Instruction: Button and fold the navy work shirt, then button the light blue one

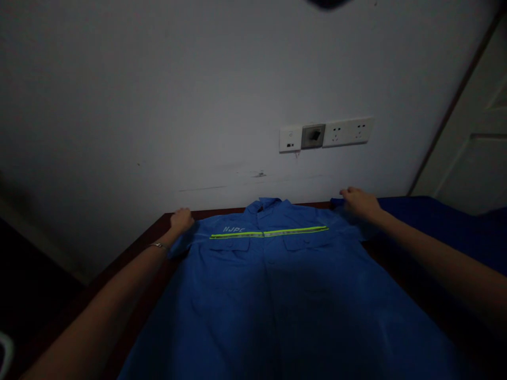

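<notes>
A blue short-sleeved work shirt (237, 279) lies spread front up, its collar towards the wall. A yellow-green reflective stripe crosses its chest above two flap pockets, with white letters on one side. At the sleeve on the left, my left hand (182, 219) is closed on the cloth, a bracelet round its wrist. My right hand (359, 202) is closed at the other sleeve, its fingers bent near the upper edge of the cloth; the fingertips are partly hidden. The lower shirt is in shadow.
Under the shirt is a dark reddish table (158, 226), its far edge along the white wall (178, 105). Sockets and switches (336, 133) sit on the wall. Darker blue cloth (420, 216) lies at right, near a pale panelled door (475, 137).
</notes>
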`<state>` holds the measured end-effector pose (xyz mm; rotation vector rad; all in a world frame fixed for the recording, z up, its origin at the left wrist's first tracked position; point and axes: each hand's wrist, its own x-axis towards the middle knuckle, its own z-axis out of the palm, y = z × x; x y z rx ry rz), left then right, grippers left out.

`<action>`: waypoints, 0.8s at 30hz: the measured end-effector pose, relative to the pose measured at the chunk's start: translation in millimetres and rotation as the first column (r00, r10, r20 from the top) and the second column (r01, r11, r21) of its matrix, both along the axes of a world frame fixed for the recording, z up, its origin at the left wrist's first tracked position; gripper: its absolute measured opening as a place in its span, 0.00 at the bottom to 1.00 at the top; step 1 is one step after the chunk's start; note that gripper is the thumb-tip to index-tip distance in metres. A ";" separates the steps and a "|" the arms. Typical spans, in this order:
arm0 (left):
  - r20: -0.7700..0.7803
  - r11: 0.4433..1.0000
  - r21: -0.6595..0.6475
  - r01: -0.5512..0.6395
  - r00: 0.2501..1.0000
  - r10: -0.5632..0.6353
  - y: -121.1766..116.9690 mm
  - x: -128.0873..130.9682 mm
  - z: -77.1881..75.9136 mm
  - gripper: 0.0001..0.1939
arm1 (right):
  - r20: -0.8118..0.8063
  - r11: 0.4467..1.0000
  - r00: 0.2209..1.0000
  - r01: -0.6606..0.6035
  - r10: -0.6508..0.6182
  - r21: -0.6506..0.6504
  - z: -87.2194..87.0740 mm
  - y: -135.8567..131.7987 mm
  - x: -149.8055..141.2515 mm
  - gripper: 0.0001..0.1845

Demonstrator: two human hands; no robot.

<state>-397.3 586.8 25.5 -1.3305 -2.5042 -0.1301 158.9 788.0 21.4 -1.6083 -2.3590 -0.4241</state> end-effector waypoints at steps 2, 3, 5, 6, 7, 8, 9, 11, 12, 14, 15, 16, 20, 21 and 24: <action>0.051 0.995 -0.041 0.094 0.994 -0.092 27.8 11.7 8.0 0.16 | -0.102 0.991 0.988 -0.121 0.115 -0.058 4.4 8.7 -27.4 0.19; 0.086 0.988 -0.063 0.139 0.987 -0.134 43.4 19.2 10.2 0.15 | -0.151 0.983 0.977 -0.163 0.149 -0.085 5.9 13.2 -43.2 0.18; 0.174 0.964 -0.106 0.243 0.959 -0.223 74.5 37.2 10.1 0.15 | -0.229 0.962 0.958 -0.212 0.170 -0.172 6.4 21.3 -76.3 0.18; 0.219 0.948 -0.121 0.293 0.940 -0.263 88.7 47.3 7.7 0.15 | -0.250 0.947 0.955 -0.221 0.162 -0.232 5.2 24.9 -92.5 0.18; 0.261 0.933 -0.130 0.334 0.920 -0.293 101.2 57.6 4.1 0.15 | -0.252 0.934 0.953 -0.238 0.171 -0.268 2.9 27.9 -107.7 0.18; 0.304 0.919 -0.136 0.370 0.899 -0.317 111.7 67.8 -0.6 0.16 | -0.251 0.924 0.952 -0.248 0.176 -0.292 -0.3 30.4 -121.7 0.19; 0.343 0.907 -0.135 0.400 0.877 -0.336 120.3 77.5 -6.0 0.17 | -0.246 0.916 0.953 -0.251 0.177 -0.314 -4.2 32.3 -134.3 0.21; 0.413 0.888 -0.123 0.443 0.836 -0.361 131.8 94.4 -17.3 0.19 | -0.236 0.903 0.957 -0.248 0.170 -0.352 -12.3 34.3 -154.8 0.27; 0.443 0.882 -0.112 0.458 0.817 -0.368 135.5 101.3 -22.6 0.20 | -0.234 0.897 0.958 -0.244 0.165 -0.368 -15.9 34.5 -162.9 0.30; 0.495 0.874 -0.083 0.480 0.781 -0.381 141.0 111.7 -30.9 0.20 | -0.242 0.891 0.956 -0.248 0.163 -0.380 -20.3 34.3 -175.2 0.34; 0.515 0.871 -0.061 0.487 0.763 -0.390 143.7 115.4 -33.6 0.20 | -0.254 0.891 0.952 -0.258 0.170 -0.374 -20.8 34.2 -179.5 0.33; 0.532 0.870 -0.034 0.492 0.746 -0.401 146.6 118.2 -35.2 0.19 | -0.270 0.891 0.946 -0.274 0.181 -0.362 -20.2 34.3 -182.9 0.31; 0.593 0.873 0.091 0.480 0.678 -0.434 159.2 122.4 -33.3 0.20 | -0.326 0.895 0.922 -0.314 0.208 -0.317 -11.2 38.4 -187.2 0.25; 0.616 0.873 0.110 0.474 0.657 -0.435 161.3 122.2 -32.0 0.20 | -0.334 0.897 0.923 -0.302 0.191 -0.323 -8.5 40.1 -186.7 0.25; 0.709 0.862 0.135 0.489 0.560 -0.429 161.4 120.0 -28.4 0.17 | -0.350 0.882 0.931 -0.250 0.105 -0.400 -1.3 44.3 -183.0 0.26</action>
